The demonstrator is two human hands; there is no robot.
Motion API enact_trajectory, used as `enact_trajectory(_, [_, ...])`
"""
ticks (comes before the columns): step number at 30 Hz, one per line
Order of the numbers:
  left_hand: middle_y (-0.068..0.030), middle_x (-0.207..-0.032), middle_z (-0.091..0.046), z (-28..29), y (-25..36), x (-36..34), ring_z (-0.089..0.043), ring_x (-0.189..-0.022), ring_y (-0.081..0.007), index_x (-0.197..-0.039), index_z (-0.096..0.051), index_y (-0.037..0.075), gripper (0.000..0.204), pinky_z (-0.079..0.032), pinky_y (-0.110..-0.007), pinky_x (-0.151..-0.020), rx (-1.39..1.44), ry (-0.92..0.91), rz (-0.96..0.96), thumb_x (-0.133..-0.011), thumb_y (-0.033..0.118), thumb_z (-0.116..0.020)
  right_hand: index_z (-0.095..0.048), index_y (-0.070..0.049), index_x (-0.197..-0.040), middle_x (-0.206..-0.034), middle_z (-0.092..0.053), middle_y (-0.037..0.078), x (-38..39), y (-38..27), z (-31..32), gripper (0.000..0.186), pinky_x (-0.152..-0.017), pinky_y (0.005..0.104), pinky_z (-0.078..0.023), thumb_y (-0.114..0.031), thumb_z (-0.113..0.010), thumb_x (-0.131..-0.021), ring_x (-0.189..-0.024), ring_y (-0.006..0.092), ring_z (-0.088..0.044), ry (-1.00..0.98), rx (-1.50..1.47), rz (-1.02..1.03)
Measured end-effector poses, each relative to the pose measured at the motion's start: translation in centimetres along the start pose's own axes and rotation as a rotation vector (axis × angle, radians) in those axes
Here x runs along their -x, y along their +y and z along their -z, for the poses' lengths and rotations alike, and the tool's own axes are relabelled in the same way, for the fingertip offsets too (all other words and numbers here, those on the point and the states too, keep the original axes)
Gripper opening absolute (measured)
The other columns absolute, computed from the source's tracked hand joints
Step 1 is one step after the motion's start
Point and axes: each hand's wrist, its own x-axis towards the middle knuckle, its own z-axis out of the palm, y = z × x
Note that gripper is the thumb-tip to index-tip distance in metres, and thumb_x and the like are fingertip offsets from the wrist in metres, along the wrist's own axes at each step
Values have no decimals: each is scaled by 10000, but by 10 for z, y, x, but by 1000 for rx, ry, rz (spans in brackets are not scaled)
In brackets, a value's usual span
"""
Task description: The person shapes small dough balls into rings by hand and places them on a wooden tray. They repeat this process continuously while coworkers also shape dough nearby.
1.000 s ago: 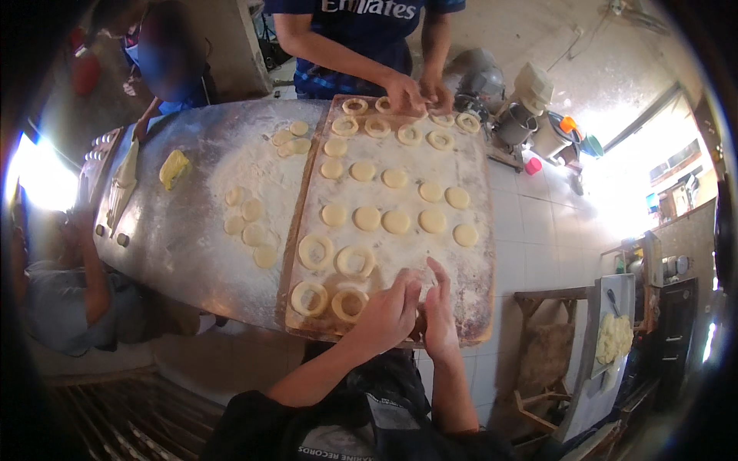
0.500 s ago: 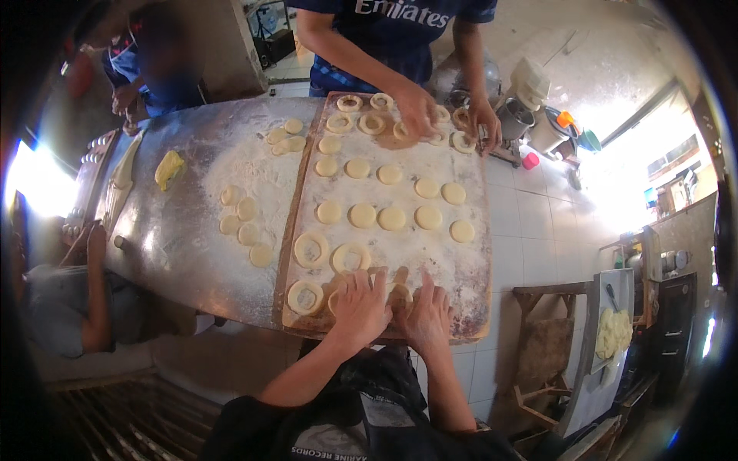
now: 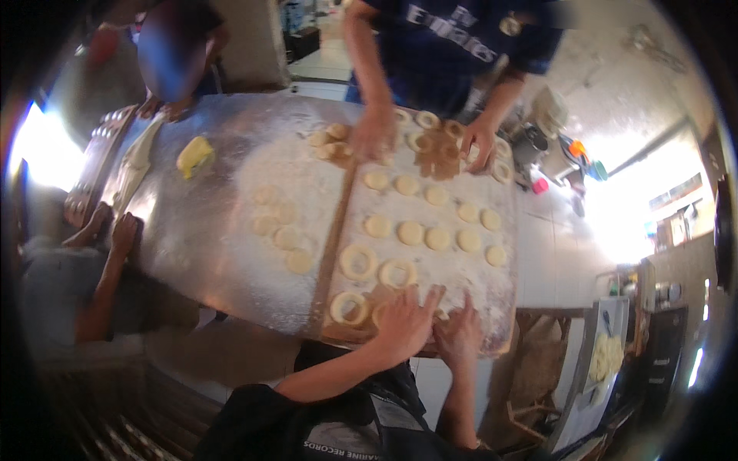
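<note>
My left hand (image 3: 405, 326) and my right hand (image 3: 459, 332) are close together over the near edge of the floured board (image 3: 501, 300). Between them is a piece of dough, mostly hidden by my fingers and blurred; both hands close around it from its two sides. Just left of my left hand lies a dough ring (image 3: 339, 309), and another ring is partly covered by that hand. Two more rings, a left one (image 3: 344, 265) and a right one (image 3: 383, 274), sit beyond. Farther up the board, flat dough rounds (image 3: 410, 232) lie in two rows.
Across the table a person's hands (image 3: 374, 137) work near rings at the board's far end. Loose rounds (image 3: 298, 262) and a yellow lump (image 3: 195, 156) lie on the metal table (image 3: 207, 230). Other people stand at the left. A tray (image 3: 586, 388) with dough stands at the right.
The whole view has shifted, so the board appears farther right. The person opposite has moved one hand to the board's left edge. My hands stay together around the dough.
</note>
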Motion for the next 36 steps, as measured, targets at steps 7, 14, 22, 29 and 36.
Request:
enact_trajectory(7, [-269, -1096, -561, 117, -91, 38, -557, -1028, -464, -1313, -448, 28, 543, -456, -513, -887, 284, -70, 239, -837, 185, -658, -622, -58, -1129, -1022, -627, 204, -25, -141, -29, 260, -902, 439, -476, -134, -620, -880, -1015, 420, -592, -176, -406, 273])
enact_trajectory(14, [-300, -1037, -628, 151, -229, 87, -584, -1003, -492, -1248, -491, 29, 404, -471, -539, -854, 267, 118, 606, -894, 184, -607, -592, 13, -994, -984, -631, 252, -51, -259, -156, 233, -870, 453, -499, -191, -605, -882, -984, 393, -612, -140, 253, 604])
enact_trajectory(22, [-196, -844, -703, 139, -265, 81, -692, -802, -351, -1045, -626, -24, 223, -528, -424, -710, 506, 15, 412, -930, 167, -624, -462, -44, -1051, -1013, -646, 135, -38, -256, -110, 311, -730, 357, -509, -108, -704, -867, -858, 201, -649, -640, -696, 260])
enact_trajectory(29, [-67, -865, -719, 181, -247, 64, -662, -803, -85, -1048, -689, -32, 184, -532, -253, -705, 1015, 57, 378, -913, 92, -678, -369, -43, -1229, -1026, -640, 125, -25, -262, -87, 473, -825, 307, -519, 0, -681, -876, -932, 156, -633, -636, -1126, 238])
enact_trajectory(36, [-142, -886, -721, 196, -239, 66, -717, -830, -168, -1024, -682, -41, 286, -565, -270, -737, 968, 73, 371, -794, 90, -789, -394, -24, -1235, -963, -626, 102, -17, -282, -79, 465, -803, 358, -521, -51, -688, -875, -890, 206, -637, -432, -924, 267])
